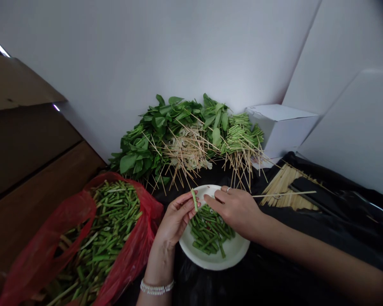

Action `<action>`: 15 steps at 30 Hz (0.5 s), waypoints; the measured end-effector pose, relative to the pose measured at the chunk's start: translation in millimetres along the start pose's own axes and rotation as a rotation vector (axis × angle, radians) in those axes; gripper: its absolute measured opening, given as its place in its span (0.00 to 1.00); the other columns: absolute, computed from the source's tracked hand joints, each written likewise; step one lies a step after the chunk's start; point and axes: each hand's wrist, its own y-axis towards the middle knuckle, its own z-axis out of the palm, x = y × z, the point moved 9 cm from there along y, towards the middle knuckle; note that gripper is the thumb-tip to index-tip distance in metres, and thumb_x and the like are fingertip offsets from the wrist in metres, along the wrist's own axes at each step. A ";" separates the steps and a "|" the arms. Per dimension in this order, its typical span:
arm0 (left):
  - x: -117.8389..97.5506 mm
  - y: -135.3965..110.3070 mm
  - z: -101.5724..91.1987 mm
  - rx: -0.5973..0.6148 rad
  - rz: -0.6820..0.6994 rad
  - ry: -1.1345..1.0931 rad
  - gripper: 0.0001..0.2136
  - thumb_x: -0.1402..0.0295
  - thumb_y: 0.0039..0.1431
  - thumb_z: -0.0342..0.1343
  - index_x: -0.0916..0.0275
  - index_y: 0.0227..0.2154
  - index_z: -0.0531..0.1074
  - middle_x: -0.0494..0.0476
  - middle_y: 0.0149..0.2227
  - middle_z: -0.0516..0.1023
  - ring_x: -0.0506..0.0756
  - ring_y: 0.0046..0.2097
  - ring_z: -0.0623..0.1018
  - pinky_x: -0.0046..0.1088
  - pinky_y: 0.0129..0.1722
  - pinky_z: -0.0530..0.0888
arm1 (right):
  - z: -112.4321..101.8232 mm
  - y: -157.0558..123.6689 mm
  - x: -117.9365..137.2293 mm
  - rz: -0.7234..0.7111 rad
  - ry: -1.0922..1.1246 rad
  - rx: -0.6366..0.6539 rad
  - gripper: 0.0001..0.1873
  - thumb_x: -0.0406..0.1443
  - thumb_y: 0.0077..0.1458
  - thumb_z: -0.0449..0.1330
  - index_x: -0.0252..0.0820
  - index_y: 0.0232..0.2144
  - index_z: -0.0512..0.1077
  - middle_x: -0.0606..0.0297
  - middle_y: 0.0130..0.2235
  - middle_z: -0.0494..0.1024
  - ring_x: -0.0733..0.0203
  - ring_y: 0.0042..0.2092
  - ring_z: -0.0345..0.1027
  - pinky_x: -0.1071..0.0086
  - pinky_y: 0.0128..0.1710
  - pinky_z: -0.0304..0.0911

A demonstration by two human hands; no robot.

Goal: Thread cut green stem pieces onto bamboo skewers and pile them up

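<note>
Leftmost, brown cardboard [19, 80] above a wooden surface [51, 191]. Next, just beside that wood, a red plastic bag [150, 208], gaping at the top and heaped with cut green stems [115, 208]. Farther back, leafy greens [134, 151] banked up in front of a white wall [147, 51]. Nearer, the left hand [178, 214], with a double strand of white beads [156, 289] at the wrist. Pinching a short green stem piece [194, 200] between thumb and fingers, nearly upright with a slight lean, over the left part of a white bowl [213, 264]. Behind, pale frilly pieces [187, 146] on thin skewers, fanned out among the leaves. Inside the bowl, below both hands, a loose pile of stem lengths [210, 231]. Then the right hand [239, 208], knuckles up, with a ring [229, 190] on one finger. Curled around a bamboo skewer [287, 194], long end jutting out to the right; front tip hard to make out, contact with the stem piece impossible to tell. Beyond, skewered green stems [241, 131], bundled just beside a white box [287, 127]. Rightmost, bare skewers [281, 185] spread on black sheeting [347, 233], next to a dark flat object [322, 193] too dim to name.
</note>
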 end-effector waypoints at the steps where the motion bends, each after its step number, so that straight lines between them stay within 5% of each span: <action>1: 0.3 0.7 -1.1 -0.007 0.007 0.007 0.18 0.74 0.42 0.71 0.66 0.40 0.80 0.58 0.34 0.84 0.48 0.30 0.80 0.20 0.34 0.76 | 0.9 -0.4 1.2 -0.006 -0.002 0.004 0.10 0.30 0.59 0.57 0.38 0.42 0.74 0.64 0.29 0.73 0.60 0.31 0.65 0.67 0.28 0.55; 15: -5.1 2.7 -8.0 -0.133 0.185 0.256 0.13 0.69 0.44 0.71 0.64 0.35 0.80 0.56 0.31 0.83 0.48 0.32 0.79 0.18 0.33 0.73 | 26.3 -17.7 -5.0 0.071 0.073 -0.142 0.14 0.28 0.61 0.50 0.33 0.43 0.74 0.62 0.29 0.73 0.58 0.32 0.65 0.65 0.32 0.58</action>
